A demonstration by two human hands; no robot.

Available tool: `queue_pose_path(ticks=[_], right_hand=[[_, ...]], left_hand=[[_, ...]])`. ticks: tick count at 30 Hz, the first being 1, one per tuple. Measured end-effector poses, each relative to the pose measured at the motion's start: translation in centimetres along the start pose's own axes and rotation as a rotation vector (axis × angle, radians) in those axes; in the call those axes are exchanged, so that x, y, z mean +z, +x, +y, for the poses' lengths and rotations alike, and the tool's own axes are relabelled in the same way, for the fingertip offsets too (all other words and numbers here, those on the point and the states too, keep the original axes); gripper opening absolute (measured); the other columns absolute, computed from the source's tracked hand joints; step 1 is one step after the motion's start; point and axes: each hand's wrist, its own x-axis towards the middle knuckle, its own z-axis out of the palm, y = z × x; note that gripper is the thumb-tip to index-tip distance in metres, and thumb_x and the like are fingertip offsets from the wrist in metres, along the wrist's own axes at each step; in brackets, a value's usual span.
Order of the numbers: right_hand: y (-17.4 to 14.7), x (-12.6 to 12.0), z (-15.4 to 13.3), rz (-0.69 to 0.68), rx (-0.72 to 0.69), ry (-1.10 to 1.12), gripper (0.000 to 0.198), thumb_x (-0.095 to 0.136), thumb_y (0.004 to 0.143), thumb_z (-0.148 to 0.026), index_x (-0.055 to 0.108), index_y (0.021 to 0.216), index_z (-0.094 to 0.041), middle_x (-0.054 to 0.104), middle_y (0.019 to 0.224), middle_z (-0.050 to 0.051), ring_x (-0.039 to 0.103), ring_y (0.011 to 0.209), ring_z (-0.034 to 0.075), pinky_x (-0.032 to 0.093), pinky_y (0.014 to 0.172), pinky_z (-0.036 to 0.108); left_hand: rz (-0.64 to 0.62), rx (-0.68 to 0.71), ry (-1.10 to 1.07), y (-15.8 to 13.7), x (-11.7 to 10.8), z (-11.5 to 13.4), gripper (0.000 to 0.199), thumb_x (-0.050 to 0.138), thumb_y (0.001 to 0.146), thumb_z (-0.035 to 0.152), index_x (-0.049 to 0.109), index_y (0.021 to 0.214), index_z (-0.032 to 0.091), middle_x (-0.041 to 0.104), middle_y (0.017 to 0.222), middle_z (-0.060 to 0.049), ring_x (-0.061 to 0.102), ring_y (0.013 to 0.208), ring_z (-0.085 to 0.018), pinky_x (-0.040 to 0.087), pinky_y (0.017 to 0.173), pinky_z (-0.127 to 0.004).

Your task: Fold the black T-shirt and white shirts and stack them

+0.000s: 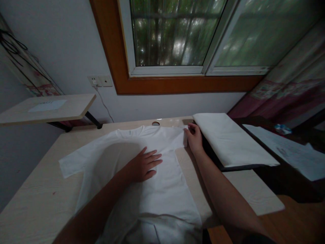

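A white T-shirt [162, 193] lies spread on a pale wooden table, its collar toward the window and its lower part bunched close to me. My left hand [144, 165] rests flat on the shirt's chest, fingers spread. At the end of the right sleeve is my right hand [195, 137], thumb and fingers closed on the sleeve's edge. The other sleeve stretches out to the left, lying on the table with no hand on it.
Right of the shirt lies a white folded cloth [233, 140] on something dark. Papers [286, 149] lie farther right. A raised shelf [48, 108] stands at the left, near a wall socket [100, 81] with a cable. The table [33, 196] reaches the wall below the window.
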Motion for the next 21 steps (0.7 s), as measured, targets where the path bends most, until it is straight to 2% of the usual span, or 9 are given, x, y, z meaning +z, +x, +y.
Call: queue_pose_path(ticks=[7,12,17,19,21], right_hand=[[-0.2,0.0,-2.0,-0.011,-0.056,-0.004,0.044,0.064,0.085,-0.043,0.058,0.123,-0.02,0.065,0.116,0.011,0.061,0.093,0.022,0.054,0.088,0.04],[-1.2,0.5,-4.2,-0.075,-0.179,-0.014,0.036,0.066,0.088,-0.042,0.062,0.118,-0.023,0.062,0.117,0.01,0.062,0.089,0.021,0.057,0.084,0.039],[-3.2,1.3,-7.7,-0.294,-0.363,-0.014,0.026,0.066,0.092,-0.041,0.068,0.113,-0.026,0.062,0.117,0.008,0.065,0.09,0.021,0.058,0.08,0.036],[-4.0,1.5,-8.8,-0.427,-0.365,0.065,0.028,0.067,0.092,-0.041,0.068,0.117,-0.028,0.063,0.12,0.008,0.067,0.089,0.019,0.058,0.081,0.036],[-4.5,1.6,-9.4,-0.518,-0.294,0.161,0.031,0.064,0.095,-0.043,0.066,0.121,-0.028,0.064,0.124,0.008,0.07,0.085,0.018,0.059,0.08,0.035]], left_hand=[[0.005,-0.01,0.004,-0.1,0.0,0.1,0.055,0.046,0.102,0.044,0.04,0.155,0.032,0.038,0.163,-0.003,0.026,0.154,-0.026,0.009,0.127,-0.056],[0.018,-0.026,0.022,-0.2,-0.2,0.2,0.055,0.048,0.101,0.045,0.042,0.154,0.033,0.033,0.165,-0.005,0.027,0.154,-0.026,0.011,0.127,-0.056],[0.06,-0.023,0.038,-0.2,-0.2,0.2,0.056,0.053,0.098,0.045,0.045,0.152,0.032,0.032,0.166,-0.007,0.028,0.154,-0.026,0.014,0.127,-0.053],[0.056,-0.024,0.04,-0.2,-0.1,0.1,0.056,0.052,0.099,0.046,0.045,0.152,0.032,0.034,0.165,-0.007,0.028,0.154,-0.026,0.014,0.127,-0.053],[0.046,-0.032,0.04,-0.2,-0.1,0.1,0.056,0.051,0.099,0.046,0.044,0.153,0.031,0.034,0.164,-0.007,0.027,0.154,-0.026,0.014,0.127,-0.053]])
